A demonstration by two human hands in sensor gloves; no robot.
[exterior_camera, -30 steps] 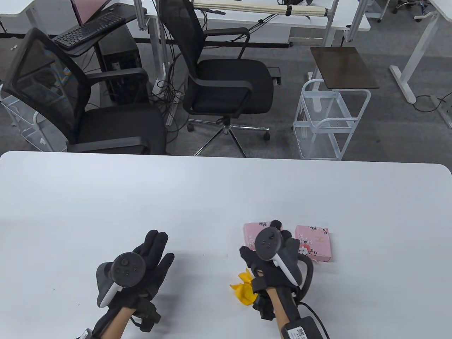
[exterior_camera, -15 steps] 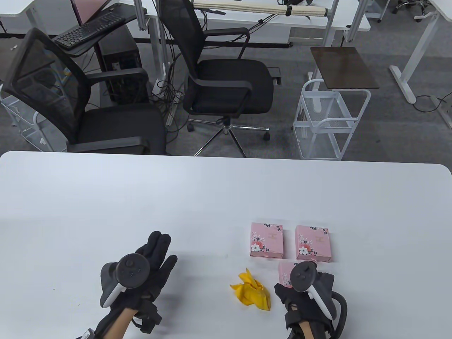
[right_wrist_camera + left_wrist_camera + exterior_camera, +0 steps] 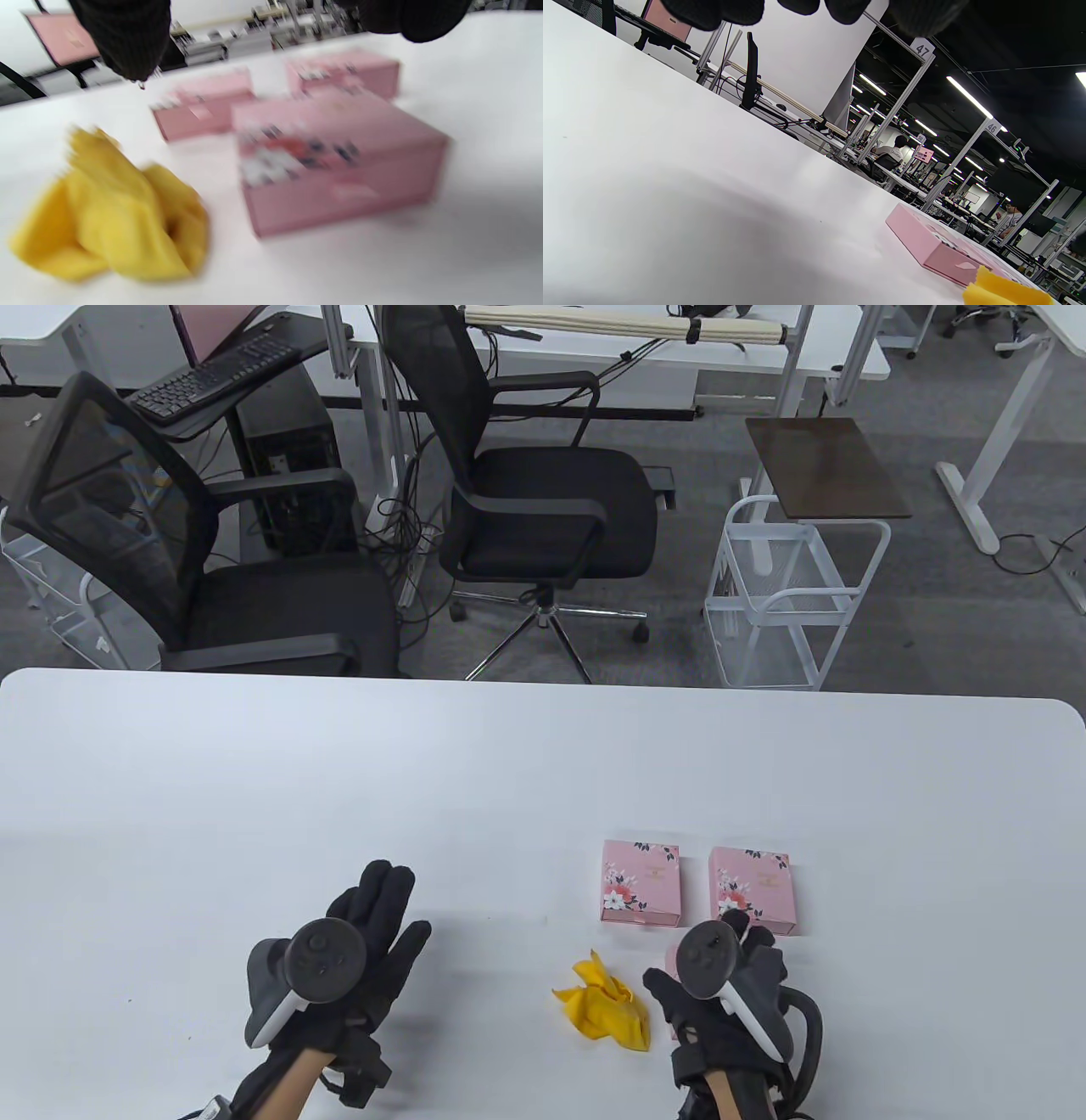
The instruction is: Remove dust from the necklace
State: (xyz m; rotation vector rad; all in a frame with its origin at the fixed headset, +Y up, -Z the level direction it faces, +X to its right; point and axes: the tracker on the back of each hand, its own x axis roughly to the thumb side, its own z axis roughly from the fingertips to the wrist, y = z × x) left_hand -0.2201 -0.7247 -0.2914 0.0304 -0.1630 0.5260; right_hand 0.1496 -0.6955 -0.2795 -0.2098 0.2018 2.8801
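No necklace is in view. Three closed pink floral boxes lie on the white table [image 3: 509,780]: one at the left [image 3: 640,882], one at the right [image 3: 753,891], and a nearer one [image 3: 339,169], of which only a pink sliver [image 3: 672,960] shows in the table view. My right hand [image 3: 721,963] hovers over that nearer box with its fingers [image 3: 127,38] spread and holds nothing. A crumpled yellow cloth [image 3: 607,1014] lies just left of it. My left hand [image 3: 382,916] is open and empty, well left of the cloth.
The left wrist view shows one pink box [image 3: 933,245] and a corner of the yellow cloth [image 3: 1005,292] low on the right. Two black office chairs [image 3: 543,509] and a white wire cart [image 3: 789,594] stand beyond the table's far edge.
My right hand has drawn back from the left box toward me and now sits over a third pink box right of the cloth. My left hand has barely moved.
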